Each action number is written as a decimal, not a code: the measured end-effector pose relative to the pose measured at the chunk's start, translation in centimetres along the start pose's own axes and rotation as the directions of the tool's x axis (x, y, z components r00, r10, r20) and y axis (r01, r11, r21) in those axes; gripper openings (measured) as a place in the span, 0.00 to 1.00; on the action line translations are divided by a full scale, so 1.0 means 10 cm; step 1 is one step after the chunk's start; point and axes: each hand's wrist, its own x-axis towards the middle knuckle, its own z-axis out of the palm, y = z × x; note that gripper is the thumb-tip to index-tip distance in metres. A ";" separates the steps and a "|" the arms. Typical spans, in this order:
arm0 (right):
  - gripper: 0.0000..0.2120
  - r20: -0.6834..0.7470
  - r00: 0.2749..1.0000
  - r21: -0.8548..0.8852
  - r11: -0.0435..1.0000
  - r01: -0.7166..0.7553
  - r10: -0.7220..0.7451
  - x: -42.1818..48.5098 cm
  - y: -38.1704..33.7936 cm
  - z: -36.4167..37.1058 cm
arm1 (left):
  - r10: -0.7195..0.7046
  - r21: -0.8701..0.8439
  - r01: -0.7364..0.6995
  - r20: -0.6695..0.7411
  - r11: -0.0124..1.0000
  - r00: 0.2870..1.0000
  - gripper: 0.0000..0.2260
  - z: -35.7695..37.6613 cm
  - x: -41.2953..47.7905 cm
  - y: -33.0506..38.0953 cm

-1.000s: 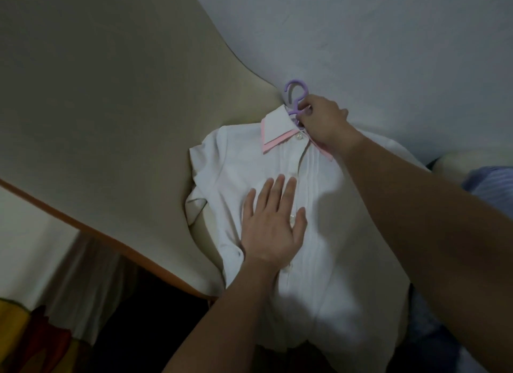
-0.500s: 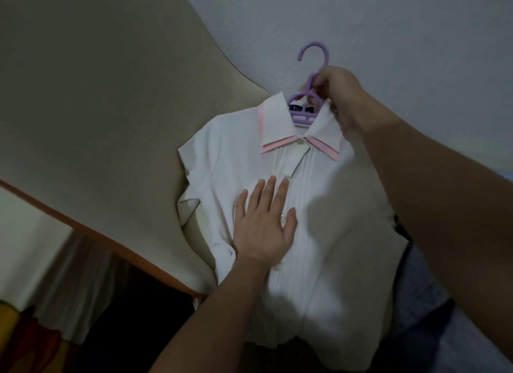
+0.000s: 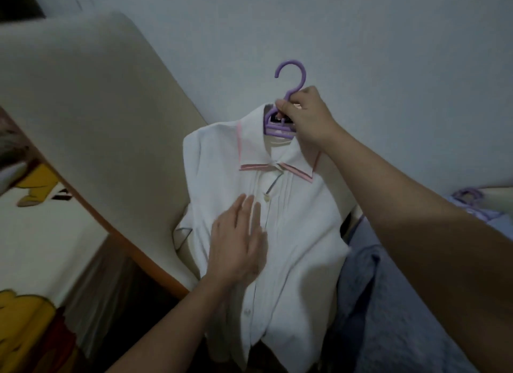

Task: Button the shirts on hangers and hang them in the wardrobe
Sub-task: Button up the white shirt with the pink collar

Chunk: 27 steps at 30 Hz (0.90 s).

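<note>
A white short-sleeved shirt [image 3: 299, 234] with a pink-edged collar hangs on a purple plastic hanger [image 3: 291, 75], held up in front of a pale wall. My right hand [image 3: 305, 117] grips the hanger's neck just below the hook. My left hand [image 3: 238, 242] lies flat with straight fingers on the shirt's chest, left of the button placket. The placket is buttoned down the front; a gap shows just under the collar.
A beige curved headboard [image 3: 91, 117] with an orange edge fills the left. A bedsheet with yellow cartoon prints [image 3: 33, 303] lies at lower left. A blue-grey cloth [image 3: 383, 303] lies at right, with another purple hanger [image 3: 469, 195] on a garment beyond my right arm.
My right hand has lifted the hanger and shirt upward off the surface, so the hook and collar now stand clear. My left hand stayed flat on the chest and rose with the shirt.
</note>
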 end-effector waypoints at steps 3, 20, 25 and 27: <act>0.18 -0.037 0.995 0.012 0.995 0.098 -0.097 -0.26 -0.47 -0.36 | 0.054 0.014 -0.053 -0.337 0.999 0.940 0.26 -0.69 0.25 0.36; 0.12 -0.483 0.846 -0.305 0.949 0.079 -0.225 -1.31 -1.75 -1.86 | 0.112 -0.479 -0.243 -0.286 0.844 0.952 0.12 -2.65 0.88 1.18; 0.14 -0.639 0.749 -0.349 0.934 -0.081 -0.174 -1.54 -1.70 -2.12 | 0.199 -0.320 -0.348 -0.418 0.881 0.887 0.15 -2.50 0.87 1.56; 0.15 -0.677 0.717 -0.350 0.929 -0.116 -0.166 -1.66 -1.70 -2.29 | 0.223 -0.373 -0.388 -0.413 0.843 0.883 0.15 -2.44 0.83 1.80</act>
